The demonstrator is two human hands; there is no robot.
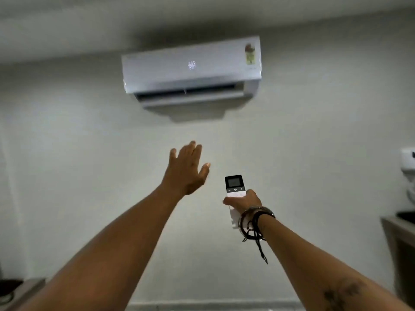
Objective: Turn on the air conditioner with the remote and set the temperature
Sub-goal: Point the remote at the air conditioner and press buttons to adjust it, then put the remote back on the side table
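Note:
A white air conditioner (192,69) hangs high on the wall, its front display lit and its bottom flap open. My right hand (243,202) grips a white remote (235,187) with a dark screen end, pointed up at the unit; my thumb rests on the white button area below the screen. My left hand (187,169) is raised beneath the unit, palm forward and fingers spread, holding nothing. Dark bracelets and cords circle my right wrist.
A plain pale wall (314,131) fills the view. A white wall-mounted device (407,161) sits at the right edge above a counter (397,223) with a dark object on it. Low furniture with dark cables (9,288) shows at the bottom left.

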